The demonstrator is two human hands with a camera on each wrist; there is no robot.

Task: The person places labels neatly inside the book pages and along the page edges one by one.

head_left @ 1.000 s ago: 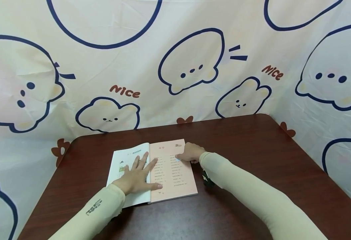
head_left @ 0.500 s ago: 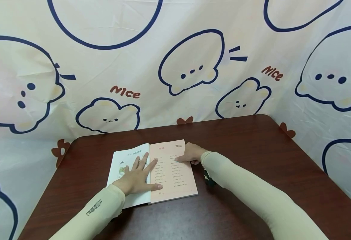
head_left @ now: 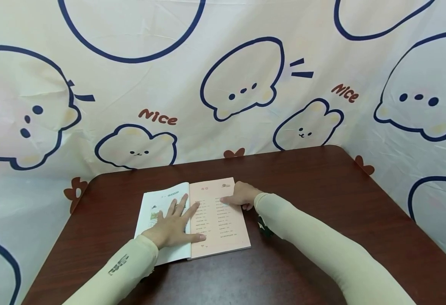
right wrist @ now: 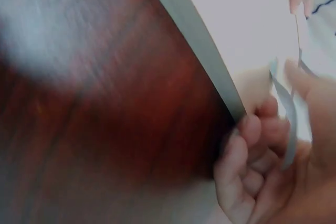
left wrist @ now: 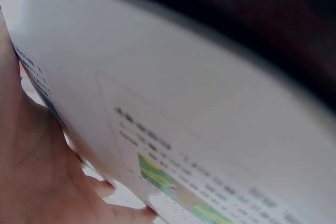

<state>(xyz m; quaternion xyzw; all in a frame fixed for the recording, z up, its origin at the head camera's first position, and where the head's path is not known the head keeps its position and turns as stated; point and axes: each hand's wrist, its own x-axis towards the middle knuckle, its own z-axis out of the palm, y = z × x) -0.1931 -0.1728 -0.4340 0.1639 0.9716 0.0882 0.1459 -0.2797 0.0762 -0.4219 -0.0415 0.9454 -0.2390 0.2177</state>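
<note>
An open book lies on the table, with a white left page and a pink right page bearing two columns of small print. My left hand presses flat across the fold, its fingers spread over both pages. In the left wrist view, the left hand lies against the white page. At the upper right edge of the pink page is my right hand, index finger reaching onto the print. The right wrist view has the right hand's other fingers curled round a thin bluish-grey strip; its kind cannot be told.
The dark brown wooden table extends around the book. A pale curtain with cartoon outlines and the word "Nice" hangs behind it and along both sides. A dark item sits beneath the right sleeve.
The right hand's index fingertip has shifted slightly left on the pink page, and the bit of blue seen beneath it earlier no longer shows. The left hand stays in place.
</note>
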